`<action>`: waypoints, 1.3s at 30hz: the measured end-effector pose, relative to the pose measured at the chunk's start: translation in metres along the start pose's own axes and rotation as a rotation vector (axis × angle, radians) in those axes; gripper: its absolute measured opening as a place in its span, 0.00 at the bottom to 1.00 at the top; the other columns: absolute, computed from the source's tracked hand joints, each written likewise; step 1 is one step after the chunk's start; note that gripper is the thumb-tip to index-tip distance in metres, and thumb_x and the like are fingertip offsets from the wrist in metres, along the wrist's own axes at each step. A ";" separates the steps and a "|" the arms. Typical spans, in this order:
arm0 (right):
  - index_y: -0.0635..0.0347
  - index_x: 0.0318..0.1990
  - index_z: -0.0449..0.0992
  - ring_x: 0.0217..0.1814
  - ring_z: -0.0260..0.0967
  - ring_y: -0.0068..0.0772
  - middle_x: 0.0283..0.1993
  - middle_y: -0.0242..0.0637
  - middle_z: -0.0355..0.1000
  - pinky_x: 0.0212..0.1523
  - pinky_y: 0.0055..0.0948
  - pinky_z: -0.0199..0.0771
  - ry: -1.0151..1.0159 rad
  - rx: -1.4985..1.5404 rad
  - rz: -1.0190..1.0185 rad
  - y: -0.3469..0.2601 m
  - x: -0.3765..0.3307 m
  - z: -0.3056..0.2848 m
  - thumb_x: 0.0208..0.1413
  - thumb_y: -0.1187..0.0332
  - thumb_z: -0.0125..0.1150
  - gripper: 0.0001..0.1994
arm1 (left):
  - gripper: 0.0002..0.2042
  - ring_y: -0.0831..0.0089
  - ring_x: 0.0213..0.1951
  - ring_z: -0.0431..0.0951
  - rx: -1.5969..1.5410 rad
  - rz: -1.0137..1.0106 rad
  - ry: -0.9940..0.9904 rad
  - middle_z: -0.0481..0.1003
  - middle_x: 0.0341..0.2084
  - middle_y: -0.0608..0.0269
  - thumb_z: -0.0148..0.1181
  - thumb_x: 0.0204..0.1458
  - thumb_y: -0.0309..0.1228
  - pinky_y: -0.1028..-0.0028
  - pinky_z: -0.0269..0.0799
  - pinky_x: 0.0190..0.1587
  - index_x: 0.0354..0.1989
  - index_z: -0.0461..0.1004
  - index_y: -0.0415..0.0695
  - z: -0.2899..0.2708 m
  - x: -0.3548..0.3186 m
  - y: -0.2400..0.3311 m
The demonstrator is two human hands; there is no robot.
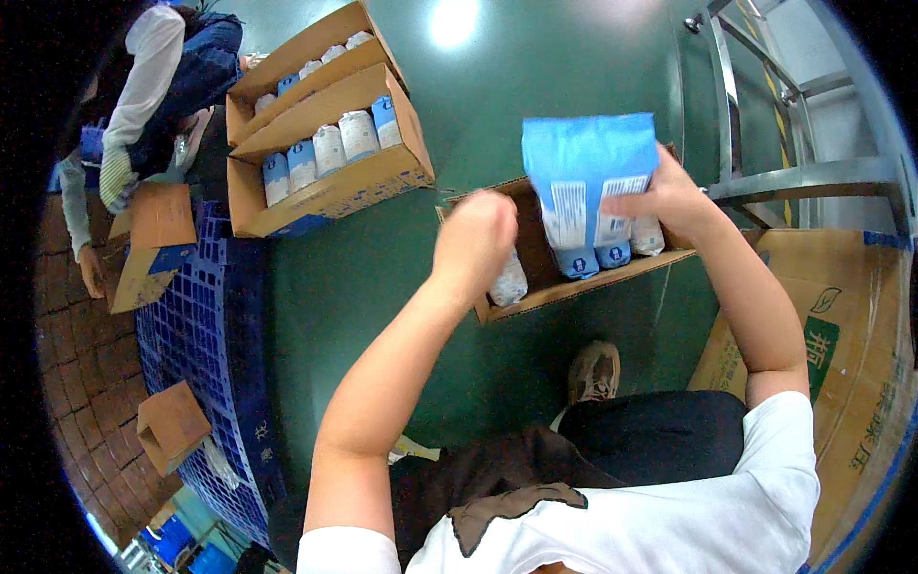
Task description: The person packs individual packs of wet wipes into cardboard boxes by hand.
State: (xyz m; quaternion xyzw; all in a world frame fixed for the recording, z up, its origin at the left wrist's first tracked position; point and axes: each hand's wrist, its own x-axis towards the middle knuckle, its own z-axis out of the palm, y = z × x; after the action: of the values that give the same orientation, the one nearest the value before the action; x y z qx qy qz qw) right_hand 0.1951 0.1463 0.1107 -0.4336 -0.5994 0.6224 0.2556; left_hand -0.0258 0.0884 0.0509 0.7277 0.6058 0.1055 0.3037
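My right hand (664,199) grips a blue-and-white packet (590,158) by its right side and holds it up over an open cardboard box (532,225) on the floor. Two pale printed label panels face me on that packet. Above the left end of the same box, my left hand (475,237) is curled closed and slightly blurred; whatever its fingers may hold is hidden. Just below it, a white packet (510,282) stands in the box's left end. More packets (613,254), blue and white, stand in the right part, partly covered by the raised one.
Two open cartons (330,182) of similar packets stand at upper left. A person (143,86) beside them reaches toward a small carton (158,234) near a blue plastic pallet (196,316). At right are a metal frame (803,182) and a large flat cardboard carton (832,383).
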 end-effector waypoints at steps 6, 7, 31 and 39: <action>0.59 0.55 0.60 0.51 0.63 0.33 0.48 0.38 0.67 0.53 0.35 0.61 -0.359 0.044 0.414 0.035 0.030 0.028 0.38 0.60 0.69 0.35 | 0.22 0.61 0.63 0.45 0.669 0.145 -0.441 0.55 0.59 0.65 0.47 0.49 0.42 0.43 0.41 0.58 0.55 0.63 0.55 0.066 -0.014 -0.027; 0.64 0.53 0.62 0.49 0.66 0.36 0.46 0.43 0.69 0.50 0.35 0.64 -0.377 -0.016 0.360 0.049 0.038 0.029 0.36 0.56 0.70 0.36 | 0.25 0.62 0.65 0.40 0.704 0.081 -0.528 0.50 0.62 0.66 0.45 0.50 0.45 0.42 0.38 0.59 0.59 0.60 0.58 0.067 -0.011 -0.028; 0.65 0.30 0.76 0.27 0.74 0.38 0.29 0.43 0.75 0.31 0.36 0.74 -0.312 -1.102 0.404 0.111 0.039 0.085 0.41 0.54 0.63 0.20 | 0.05 0.59 0.33 0.77 0.448 0.171 -0.343 0.75 0.23 0.52 0.58 0.38 0.28 0.65 0.74 0.36 0.22 0.75 0.40 0.031 0.014 0.000; 0.61 0.37 0.76 0.39 0.72 0.42 0.39 0.45 0.73 0.40 0.37 0.72 -0.167 -1.124 0.340 0.100 0.053 0.043 0.42 0.47 0.60 0.24 | 0.38 0.54 0.59 0.57 0.460 0.164 -0.146 0.56 0.57 0.44 0.68 0.31 0.40 0.65 0.69 0.50 0.53 0.61 0.38 0.071 -0.005 -0.014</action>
State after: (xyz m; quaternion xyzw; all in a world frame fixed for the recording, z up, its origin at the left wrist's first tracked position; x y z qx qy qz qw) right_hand 0.1531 0.1529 -0.0028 -0.5419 -0.7775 0.2736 -0.1644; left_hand -0.0012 0.0619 -0.0125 0.8301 0.5294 -0.0636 0.1635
